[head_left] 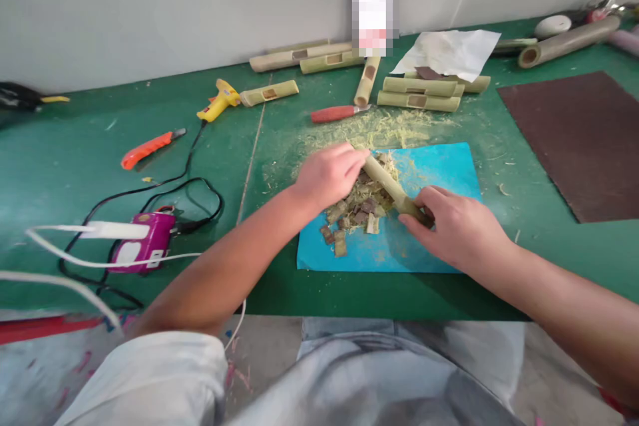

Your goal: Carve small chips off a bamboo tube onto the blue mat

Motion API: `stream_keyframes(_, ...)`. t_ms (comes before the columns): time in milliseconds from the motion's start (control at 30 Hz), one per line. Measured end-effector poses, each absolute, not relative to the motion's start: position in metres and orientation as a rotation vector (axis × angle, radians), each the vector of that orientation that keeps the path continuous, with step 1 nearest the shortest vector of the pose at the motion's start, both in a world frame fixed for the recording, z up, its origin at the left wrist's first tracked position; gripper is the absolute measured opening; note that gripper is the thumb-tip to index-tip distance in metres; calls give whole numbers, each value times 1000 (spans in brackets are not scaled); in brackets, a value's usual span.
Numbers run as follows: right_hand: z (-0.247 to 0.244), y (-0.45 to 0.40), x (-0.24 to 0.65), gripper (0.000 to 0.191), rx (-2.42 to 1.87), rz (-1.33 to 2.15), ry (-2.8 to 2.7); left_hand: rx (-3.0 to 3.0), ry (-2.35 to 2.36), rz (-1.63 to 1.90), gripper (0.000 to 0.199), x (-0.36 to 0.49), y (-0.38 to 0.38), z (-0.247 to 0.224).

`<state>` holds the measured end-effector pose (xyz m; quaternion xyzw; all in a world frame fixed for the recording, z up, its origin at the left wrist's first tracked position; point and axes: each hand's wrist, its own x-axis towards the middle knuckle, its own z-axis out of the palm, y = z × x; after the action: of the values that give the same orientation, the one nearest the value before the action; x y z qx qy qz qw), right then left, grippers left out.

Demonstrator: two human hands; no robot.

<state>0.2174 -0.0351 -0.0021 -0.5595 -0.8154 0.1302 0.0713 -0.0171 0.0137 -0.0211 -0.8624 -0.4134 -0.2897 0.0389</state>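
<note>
A green bamboo tube (387,180) slants over a blue sheet (434,256), held at both ends. My left hand (332,173) is closed around its upper left end. Around the lower right end, my right hand (452,223) is closed with the thumb below. Beneath the tube lies a heap of bamboo chips and shavings (362,210) on the sheet. Just beyond the sheet, a red-handled knife (334,114) rests on the green table (279,293) beside scattered shavings.
Several notched bamboo tubes (419,100) lie at the back near white paper (439,53). A dark brown sheet (579,146) is at right. On the left are a yellow glue gun (219,101), an orange utility knife (150,149), a purple power strip (144,243) and loose cables.
</note>
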Motion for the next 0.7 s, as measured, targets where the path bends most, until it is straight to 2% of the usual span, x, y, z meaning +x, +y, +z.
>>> stream_keyframes(333,-5,-34,218,27,-1637,429,-2445,-2599,-1283,-919,27,-16,13,-21)
stream_keyframes(467,-5,-34,218,26,-1624,443,-2443,-2728,-1142,-871,27,-14,11,-21)
stream_keyframes(600,-6,-33,218,27,-1625,430,-2438,-2592,-1318,-871,27,-16,13,-20)
stream_keyframes(700,-5,-33,218,25,-1617,451,-2453,-2695,-1227,-831,28,-16,12,-19)
